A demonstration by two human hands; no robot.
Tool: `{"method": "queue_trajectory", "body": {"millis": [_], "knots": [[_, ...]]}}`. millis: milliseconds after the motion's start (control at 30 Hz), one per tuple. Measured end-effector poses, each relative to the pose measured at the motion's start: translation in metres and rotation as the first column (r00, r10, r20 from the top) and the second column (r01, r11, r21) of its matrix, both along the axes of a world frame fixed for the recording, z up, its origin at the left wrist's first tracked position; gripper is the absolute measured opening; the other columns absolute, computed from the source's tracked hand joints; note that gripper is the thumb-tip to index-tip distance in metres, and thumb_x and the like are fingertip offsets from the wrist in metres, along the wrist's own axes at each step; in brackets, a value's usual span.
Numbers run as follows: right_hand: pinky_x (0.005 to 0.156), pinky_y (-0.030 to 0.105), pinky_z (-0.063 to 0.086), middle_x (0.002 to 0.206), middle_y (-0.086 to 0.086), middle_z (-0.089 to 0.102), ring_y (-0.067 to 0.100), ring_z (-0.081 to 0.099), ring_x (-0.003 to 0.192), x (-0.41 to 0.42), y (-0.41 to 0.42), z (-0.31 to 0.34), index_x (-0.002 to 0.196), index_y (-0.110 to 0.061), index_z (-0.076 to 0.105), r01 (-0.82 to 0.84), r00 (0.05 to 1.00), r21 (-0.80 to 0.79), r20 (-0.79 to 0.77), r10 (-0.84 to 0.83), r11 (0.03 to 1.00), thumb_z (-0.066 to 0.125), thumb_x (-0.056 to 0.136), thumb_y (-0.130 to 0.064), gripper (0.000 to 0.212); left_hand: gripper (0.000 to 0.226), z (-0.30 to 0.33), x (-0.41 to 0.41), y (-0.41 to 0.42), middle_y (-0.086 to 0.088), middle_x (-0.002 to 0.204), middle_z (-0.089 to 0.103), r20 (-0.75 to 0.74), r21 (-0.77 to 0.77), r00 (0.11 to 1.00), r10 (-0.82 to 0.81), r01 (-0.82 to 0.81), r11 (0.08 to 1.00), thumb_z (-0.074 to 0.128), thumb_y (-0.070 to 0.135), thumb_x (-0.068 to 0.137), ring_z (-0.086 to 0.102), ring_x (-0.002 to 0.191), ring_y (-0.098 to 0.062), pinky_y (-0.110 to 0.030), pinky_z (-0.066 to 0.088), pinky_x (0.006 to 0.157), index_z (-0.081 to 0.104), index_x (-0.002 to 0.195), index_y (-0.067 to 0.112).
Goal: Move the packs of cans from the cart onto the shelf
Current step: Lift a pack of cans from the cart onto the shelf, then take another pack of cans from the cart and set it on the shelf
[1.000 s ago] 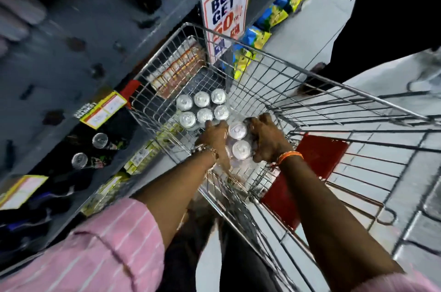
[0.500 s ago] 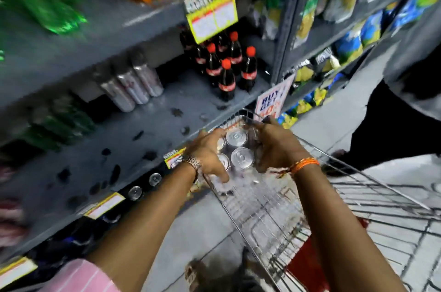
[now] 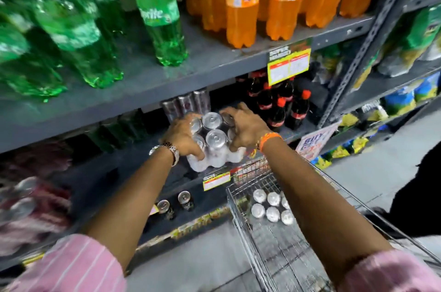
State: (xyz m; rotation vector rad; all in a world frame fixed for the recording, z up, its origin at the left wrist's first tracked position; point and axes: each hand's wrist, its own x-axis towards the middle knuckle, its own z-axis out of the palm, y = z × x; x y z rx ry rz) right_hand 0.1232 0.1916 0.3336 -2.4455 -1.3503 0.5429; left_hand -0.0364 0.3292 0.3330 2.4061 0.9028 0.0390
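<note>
I hold a shrink-wrapped pack of silver cans (image 3: 213,141) between both hands at the front of the grey middle shelf (image 3: 133,167). My left hand (image 3: 182,135) grips its left side and my right hand (image 3: 243,125) grips its right side and top. Whether the pack's base touches the shelf I cannot tell. A second pack of silver cans (image 3: 272,207) lies in the wire cart (image 3: 241,227) below, at the lower right. Loose tall cans (image 3: 186,103) stand on the shelf just behind the held pack.
Cola bottles (image 3: 276,105) stand right of the held pack. Green bottles (image 3: 78,29) and orange bottles (image 3: 241,0) fill the shelf above. Two single cans (image 3: 174,203) sit on the lower shelf. A person in black (image 3: 417,191) stands at the right, beside the cart.
Both hands have lifted the pack out of the cart, up and to the left, to the middle shelf. My view has risen from the cart to the shelves.
</note>
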Motion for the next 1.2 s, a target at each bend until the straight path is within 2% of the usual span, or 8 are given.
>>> {"method": "queue_trajectory", "body": {"millis": [167, 467, 667, 767, 867, 933, 1033, 1200], "knots": [[0.095, 0.039, 0.055, 0.137, 0.011, 0.037, 0.042, 0.060, 0.116, 0.000, 0.040, -0.012, 0.139, -0.041, 0.042, 0.016, 1.000, -0.006, -0.009, -0.016, 1.000, 0.088, 0.041, -0.028, 0.110, 0.106, -0.005, -0.002, 0.028, 0.012, 0.110, 0.064, 0.024, -0.090, 0.996, 0.083, -0.080, 0.993, 0.075, 0.036, 0.017, 0.064, 0.099, -0.017, -0.021, 0.048, 0.079, 0.053, 0.120, 0.046], [0.096, 0.041, 0.056, 0.134, 0.008, 0.039, 0.040, 0.060, 0.115, 0.004, 0.056, -0.028, 0.145, -0.043, 0.039, 0.019, 0.998, -0.009, -0.055, -0.020, 1.000, 0.088, 0.044, -0.024, 0.114, 0.109, -0.034, -0.006, 0.048, 0.012, 0.122, 0.059, 0.085, -0.179, 0.986, 0.145, -0.128, 0.975, 0.082, 0.018, 0.037, 0.060, 0.109, -0.014, -0.017, 0.047, 0.082, 0.047, 0.137, 0.046], [0.117, 0.036, 0.034, 0.158, 0.008, 0.033, 0.036, 0.032, 0.147, 0.012, 0.038, -0.030, 0.154, -0.041, 0.023, 0.050, 0.973, 0.061, -0.228, -0.035, 0.997, 0.093, 0.051, -0.019, 0.126, 0.095, -0.034, -0.015, 0.041, -0.001, 0.130, 0.064, 0.186, -0.294, 0.956, 0.225, -0.165, 0.941, 0.086, 0.003, 0.052, 0.063, 0.116, -0.020, -0.031, 0.052, 0.098, 0.053, 0.139, 0.025], [0.122, 0.042, 0.030, 0.162, 0.011, 0.027, 0.028, 0.023, 0.152, 0.019, 0.007, -0.023, 0.156, -0.037, 0.025, 0.146, 0.916, 0.173, -0.395, -0.067, 0.974, 0.093, 0.056, -0.016, 0.122, 0.070, -0.022, -0.020, 0.012, 0.002, 0.114, 0.070, 0.340, -0.331, 0.848, 0.407, -0.297, 0.896, 0.084, 0.013, 0.056, 0.066, 0.094, -0.009, -0.022, 0.053, 0.084, 0.065, 0.121, 0.028], [0.105, 0.041, 0.049, 0.150, 0.010, 0.044, 0.025, 0.051, 0.132, 0.028, -0.043, -0.019, 0.153, -0.029, 0.034, 0.324, 0.843, 0.272, -0.518, -0.146, 0.906, 0.089, 0.069, -0.018, 0.101, 0.045, -0.015, -0.018, -0.033, -0.002, 0.114, 0.067, 0.588, -0.260, 0.639, 0.497, -0.432, 0.864, 0.072, 0.019, 0.063, 0.064, 0.096, -0.015, -0.031, 0.054, 0.090, 0.063, 0.104, 0.035], [0.091, 0.036, 0.054, 0.135, 0.007, 0.054, 0.021, 0.061, 0.117, 0.033, -0.089, -0.029, 0.146, -0.027, 0.045, 0.419, 0.802, 0.308, -0.567, -0.189, 0.854, 0.084, 0.077, -0.021, 0.079, 0.034, -0.023, -0.008, -0.069, -0.006, 0.101, 0.070, 0.688, -0.308, 0.562, 0.460, -0.347, 0.886, 0.065, 0.019, 0.065, 0.067, 0.088, -0.016, -0.033, 0.057, 0.084, 0.063, 0.098, 0.030], [0.075, 0.033, 0.058, 0.108, 0.004, 0.066, 0.014, 0.070, 0.092, 0.036, -0.158, -0.073, 0.120, -0.019, 0.063, 0.596, 0.708, 0.336, -0.648, -0.280, 0.730, 0.076, 0.085, -0.016, 0.038, 0.030, -0.058, 0.019, -0.126, 0.007, 0.093, 0.069, 0.643, -0.355, 0.670, 0.372, -0.169, 0.919, 0.066, 0.022, 0.070, 0.065, 0.082, 0.002, -0.014, 0.053, 0.078, 0.063, 0.099, 0.026], [0.091, 0.054, 0.055, 0.095, 0.016, 0.073, 0.029, 0.068, 0.091, 0.027, -0.227, -0.205, 0.105, 0.002, 0.070, 0.866, 0.439, 0.125, -0.652, -0.618, 0.484, 0.075, 0.085, -0.013, 0.025, 0.020, -0.173, 0.076, -0.184, -0.014, 0.099, 0.073, 0.047, -0.510, 0.948, 0.315, -0.249, 0.824, 0.070, 0.029, 0.082, 0.069, 0.097, -0.030, -0.031, 0.050, 0.067, 0.070, 0.092, 0.012]]}}
